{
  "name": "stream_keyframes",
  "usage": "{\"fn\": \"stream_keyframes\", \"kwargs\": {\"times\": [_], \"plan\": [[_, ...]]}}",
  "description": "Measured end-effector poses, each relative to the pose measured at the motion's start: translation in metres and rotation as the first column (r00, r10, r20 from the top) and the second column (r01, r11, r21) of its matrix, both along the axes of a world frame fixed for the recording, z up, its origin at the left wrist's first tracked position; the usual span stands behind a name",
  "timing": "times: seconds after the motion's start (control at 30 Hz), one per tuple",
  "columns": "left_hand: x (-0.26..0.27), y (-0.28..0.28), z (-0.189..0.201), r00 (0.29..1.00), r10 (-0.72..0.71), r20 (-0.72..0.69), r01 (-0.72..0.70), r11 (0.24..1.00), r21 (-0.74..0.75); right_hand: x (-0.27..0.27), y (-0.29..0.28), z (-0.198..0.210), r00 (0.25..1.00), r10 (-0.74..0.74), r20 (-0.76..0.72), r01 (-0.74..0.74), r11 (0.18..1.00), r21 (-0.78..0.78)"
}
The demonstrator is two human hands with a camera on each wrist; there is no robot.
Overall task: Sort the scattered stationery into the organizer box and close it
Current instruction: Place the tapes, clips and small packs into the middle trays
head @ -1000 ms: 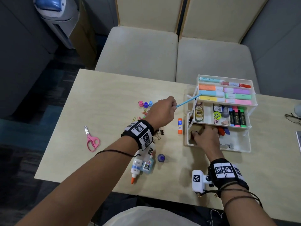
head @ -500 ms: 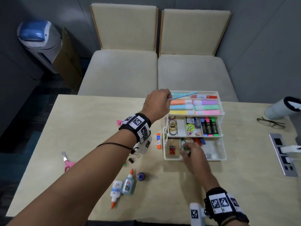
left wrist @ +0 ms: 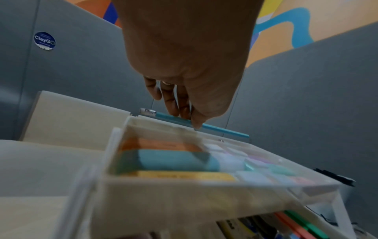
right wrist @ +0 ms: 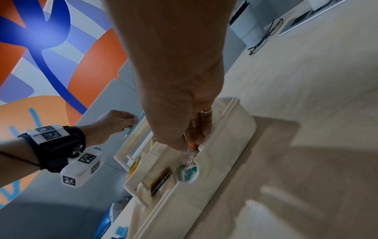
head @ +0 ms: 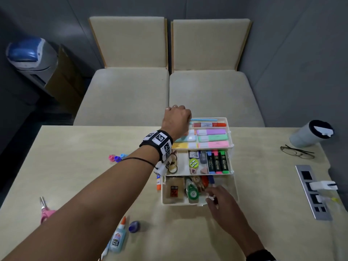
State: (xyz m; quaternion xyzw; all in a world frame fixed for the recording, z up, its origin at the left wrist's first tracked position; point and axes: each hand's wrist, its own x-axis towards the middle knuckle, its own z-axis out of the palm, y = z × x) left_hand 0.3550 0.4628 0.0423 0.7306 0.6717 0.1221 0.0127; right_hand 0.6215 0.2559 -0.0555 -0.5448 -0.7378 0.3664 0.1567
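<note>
The white organizer box [head: 234,187] stands open in three stepped tiers. My left hand [head: 185,119] is at the far left corner of the top tray [left wrist: 184,182] and pinches a blue pencil [left wrist: 223,131] that lies along the tray's far slot, beside a red marker [head: 209,124]. Pastel highlighters fill the rest of that tray. My right hand [head: 213,196] reaches into the bottom compartment [right wrist: 225,145] at its front right, fingers bunched downward [right wrist: 192,139] over small items next to a green correction tape [head: 193,193]. What those fingers hold is hidden.
On the table left of the box lie an orange-capped glue stick [head: 158,182], coloured push pins [head: 116,158], pink scissors [head: 46,211], glue bottles [head: 117,236] and a purple round item [head: 134,227]. Glasses [head: 297,152], a grey cup [head: 310,133] and a socket panel [head: 313,191] are at the right.
My left hand carried the blue pencil from the box's left side up to the top tray's far slot. My right hand shifted from the bottom compartment's left to its right. The head view tilted up.
</note>
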Motion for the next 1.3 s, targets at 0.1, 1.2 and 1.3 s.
{"fn": "stream_keyframes", "kwargs": {"times": [0.1,1.2,1.3], "plan": [[0.008,0.004,-0.007,1.0,-0.012,-0.02,0.012,1.0,-0.014,0.0,0.004,-0.002,1.0,0.015,0.01,-0.015,1.0,-0.022],[-0.03,-0.01,-0.012,0.972,0.195,0.129,-0.186,0.979,-0.083,-0.067,0.182,0.11,0.967,-0.059,0.248,-0.024,0.947,0.321],[-0.028,-0.009,-0.014,0.962,0.225,0.153,-0.215,0.973,-0.083,-0.074,0.197,0.102,0.905,0.044,0.424,-0.153,0.962,0.226]]}}
